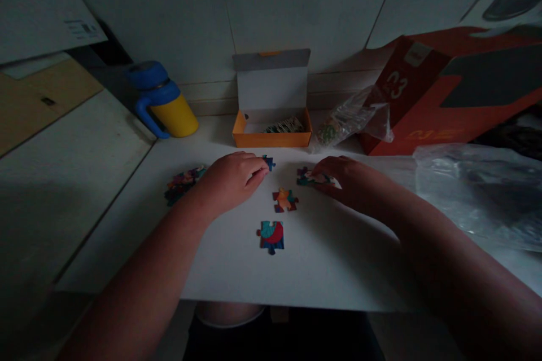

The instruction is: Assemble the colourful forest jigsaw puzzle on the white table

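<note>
My left hand (pixel 237 177) is closed, its fingertips pressed together at a dark blue puzzle piece (pixel 270 163) that shows just past them. My right hand (pixel 341 176) curls its thumb and fingers around some joined or adjoining puzzle pieces (pixel 305 176) in purple, green and pale colours, partly hidden by the fingers. Between the hands lies an orange and teal puzzle piece (pixel 285 200). Closer to me is a corner-like piece (pixel 271 236) in teal, red and dark blue. A heap of puzzle pieces (pixel 178 187) sits left of my left wrist.
An open orange box (pixel 271 140) holding a stack of pieces stands at the back. Beside it are a clear bag (pixel 349 121) with contents, a large red box (pixel 423 96) and plastic wrap (pixel 478 192). A blue and yellow jug (pixel 175 115) stands back left on the white table (pixel 228 271).
</note>
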Demonstrator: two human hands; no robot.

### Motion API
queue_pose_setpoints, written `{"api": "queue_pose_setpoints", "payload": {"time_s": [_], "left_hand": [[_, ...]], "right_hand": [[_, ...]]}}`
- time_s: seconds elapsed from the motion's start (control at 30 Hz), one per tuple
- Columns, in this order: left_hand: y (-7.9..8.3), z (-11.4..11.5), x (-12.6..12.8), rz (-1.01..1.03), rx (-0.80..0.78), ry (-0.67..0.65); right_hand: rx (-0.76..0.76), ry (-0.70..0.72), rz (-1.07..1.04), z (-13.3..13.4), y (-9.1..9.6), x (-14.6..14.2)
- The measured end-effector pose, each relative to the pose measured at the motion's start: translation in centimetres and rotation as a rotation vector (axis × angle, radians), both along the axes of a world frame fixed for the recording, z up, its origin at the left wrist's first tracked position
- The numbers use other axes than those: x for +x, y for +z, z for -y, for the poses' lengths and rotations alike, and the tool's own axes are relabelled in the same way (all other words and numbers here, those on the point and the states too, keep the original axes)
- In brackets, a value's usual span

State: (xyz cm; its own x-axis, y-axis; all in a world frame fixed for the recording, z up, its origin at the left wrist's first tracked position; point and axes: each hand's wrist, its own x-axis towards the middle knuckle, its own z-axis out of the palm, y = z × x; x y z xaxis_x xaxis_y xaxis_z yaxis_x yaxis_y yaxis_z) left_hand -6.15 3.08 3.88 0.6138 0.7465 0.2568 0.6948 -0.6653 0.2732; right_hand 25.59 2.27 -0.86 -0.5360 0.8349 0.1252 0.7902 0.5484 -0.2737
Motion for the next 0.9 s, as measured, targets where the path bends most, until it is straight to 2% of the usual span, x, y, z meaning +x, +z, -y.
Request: {"api": "queue_pose_setpoints", "payload": {"time_s": [0.07,0.13,0.23,0.3,0.4,0.47,0.57,0.73,0.9], "left_hand": [[1.4,0.0,-1.6,0.123,-0.035,0.099],[2.6,-0.5,-3.9,0.276,-0.033,0.252],[3.6,-1.3,-6.9,0.441,0.004,0.404],[3.6,-1.5,-8.0,0.411,-0.069,0.388],[3.2,-1.2,-8.0,0.195,-0.338,0.266],[2.8,-0.9,-7.3,0.036,-0.43,0.251],[1.8,-1.0,-6.1,-0.111,-0.3,0.289],[-1.6,-1.6,-4.1,-0.123,-0.02,0.159],[-4.4,-1.4,-1.8,-0.102,-0.008,0.014]], "right_hand": [[0.003,-0.048,0.017,-0.3,0.1,0.9],[0.03,-0.072,0.047,-0.5,0.2,1.6],[0.085,-0.053,0.043,-0.5,0.1,1.5],[0.098,-0.012,-0.002,-0.2,0.1,0.7],[0.073,0.068,-0.052,0.5,0.2,-1.0],[0.036,0.116,-0.066,0.9,0.2,-2.1],[-0.009,0.164,-0.072,1.3,0.1,-3.2],[-0.045,0.186,-0.048,1.5,0.1,-4.1],[-0.056,0.183,-0.071,1.6,0.1,-4.5]]}}
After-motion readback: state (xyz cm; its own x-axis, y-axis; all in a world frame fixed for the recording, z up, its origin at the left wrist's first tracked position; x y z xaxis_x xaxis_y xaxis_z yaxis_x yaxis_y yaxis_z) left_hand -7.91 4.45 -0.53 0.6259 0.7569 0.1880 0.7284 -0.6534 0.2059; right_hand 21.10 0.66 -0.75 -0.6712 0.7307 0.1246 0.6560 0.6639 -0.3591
